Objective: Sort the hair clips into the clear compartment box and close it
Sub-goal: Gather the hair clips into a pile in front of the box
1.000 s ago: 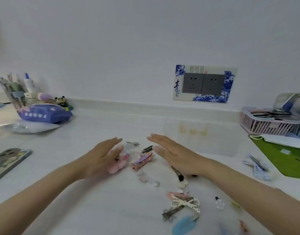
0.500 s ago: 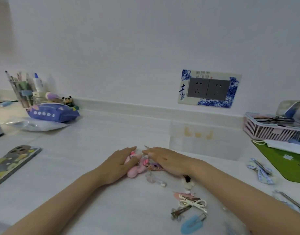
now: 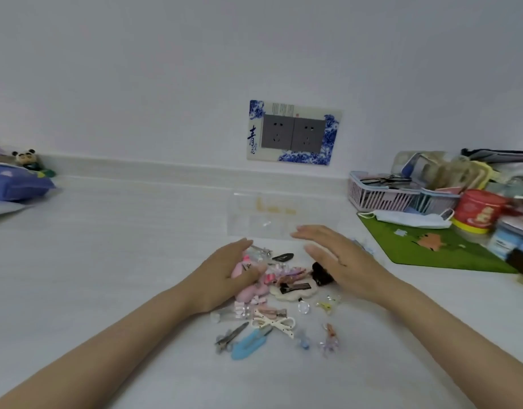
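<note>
A heap of hair clips lies on the white table between my hands, with pink, black, cream and striped ones in it. More clips are strewn nearer me, among them a blue snap clip and a cream bow clip. My left hand rests flat against the heap's left side, touching a pink clip. My right hand stands on edge at the heap's right, fingers straight, holding nothing. The clear compartment box lies just behind the hands, near the wall.
A green mat with a face mask lies at the right. Behind it stand a pink basket and a red tin among clutter. A purple pouch sits at the far left.
My hands, pressed together over the clips half a second ago, have spread apart, baring a bigger heap. The view has swung right and down, so the right-hand clutter shows.
</note>
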A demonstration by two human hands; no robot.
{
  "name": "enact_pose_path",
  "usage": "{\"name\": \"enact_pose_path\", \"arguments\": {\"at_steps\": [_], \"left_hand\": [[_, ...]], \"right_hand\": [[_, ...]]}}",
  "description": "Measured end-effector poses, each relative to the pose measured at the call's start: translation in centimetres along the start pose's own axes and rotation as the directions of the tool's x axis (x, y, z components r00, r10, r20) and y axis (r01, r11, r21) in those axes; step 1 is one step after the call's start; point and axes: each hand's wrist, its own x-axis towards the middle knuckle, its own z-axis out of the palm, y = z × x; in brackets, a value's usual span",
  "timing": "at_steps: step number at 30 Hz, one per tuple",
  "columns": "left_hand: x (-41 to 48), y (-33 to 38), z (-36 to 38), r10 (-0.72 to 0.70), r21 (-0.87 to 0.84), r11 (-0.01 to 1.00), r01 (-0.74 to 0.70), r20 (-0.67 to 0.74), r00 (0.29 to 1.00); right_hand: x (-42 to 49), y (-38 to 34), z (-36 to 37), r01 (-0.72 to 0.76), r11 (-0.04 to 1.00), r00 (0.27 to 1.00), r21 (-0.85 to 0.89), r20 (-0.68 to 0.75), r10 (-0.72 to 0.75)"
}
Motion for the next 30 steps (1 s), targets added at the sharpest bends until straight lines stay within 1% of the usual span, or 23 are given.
{"name": "enact_pose_path", "arguments": {"at_steps": [2, 3, 5, 7, 9, 12, 14, 17, 19, 20, 22, 23, 25, 27, 30], "left_hand": [[0.4, 0.5, 0.2, -0.001, -0.036, 0.999, 0.001, -0.009, 1.000], [0.7, 0.8, 0.2, -0.003, -0.046, 0.999, 0.003, -0.009, 1.000], [1.1, 1.7, 0.3, -0.011, -0.019, 1.000, 0.011, 0.023, 1.000], [1.6, 2.6, 0.7, -0.013, 0.021, 1.000, 0.011, 0.068, 0.998], [1.9, 3.4, 1.1, -0.030, 0.017, 0.999, 0.028, 0.097, 0.995], [2.1, 4.7, 1.8, -0.056, -0.013, 0.998, 0.058, 0.097, 0.994], [2.0, 5.6, 2.0, -0.061, -0.053, 0.996, 0.066, 0.082, 0.995], [1.7, 6.4, 2.5, -0.008, -0.207, 0.978, 0.026, 0.089, 0.996], [1.4, 6.4, 2.5, 0.024, -0.240, 0.971, -0.003, 0.082, 0.996], [1.3, 6.0, 2.4, 0.028, -0.203, 0.979, -0.013, 0.073, 0.997], [0.9, 4.8, 1.7, 0.035, -0.025, 0.999, -0.034, 0.035, 0.999], [0.1, 4.5, 1.2, 0.036, 0.037, 0.999, -0.037, 0.035, 0.999], [-1.8, 3.8, 0.2, 0.045, 0.078, 0.996, -0.050, 0.062, 0.997], [-4.2, 3.0, -0.3, 0.030, 0.107, 0.993, -0.042, 0.114, 0.993], [-6.4, 2.3, 0.3, 0.034, 0.181, 0.982, -0.062, 0.153, 0.988]], "right_hand": [[-1.5, 2.6, -1.9, -0.115, 0.988, 0.982, 0.101, -0.138, 0.129], [-2.2, 4.0, -2.6, -0.193, 0.973, 0.965, 0.129, -0.156, 0.212], [-3.2, 6.3, -2.9, -0.335, 0.929, 0.928, 0.157, -0.116, 0.354], [-3.6, 7.3, -2.5, -0.407, 0.893, 0.905, 0.193, -0.047, 0.423], [-3.6, 6.7, -1.9, -0.391, 0.895, 0.916, 0.213, -0.005, 0.401], [-3.0, 4.7, -0.4, -0.366, 0.907, 0.930, 0.210, 0.046, 0.365], [-2.3, 3.6, 0.9, -0.363, 0.901, 0.931, 0.240, 0.040, 0.364], [-1.3, 1.7, 2.6, -0.335, 0.906, 0.940, 0.258, 0.030, 0.339], [-0.9, 0.3, 3.0, -0.311, 0.916, 0.950, 0.253, 0.042, 0.311], [-1.0, -0.1, 3.0, -0.298, 0.920, 0.954, 0.254, 0.042, 0.297], [-1.8, -0.6, 2.3, -0.284, 0.921, 0.956, 0.265, 0.006, 0.293], [-2.5, -0.6, 1.8, -0.282, 0.916, 0.954, 0.284, -0.019, 0.300], [-4.5, -0.7, 1.0, -0.276, 0.904, 0.950, 0.326, -0.050, 0.308], [-6.8, -1.1, 0.9, -0.254, 0.913, 0.962, 0.319, -0.019, 0.274], [-9.4, -1.9, 2.1, -0.197, 0.957, 0.980, 0.215, 0.066, 0.187]]}}
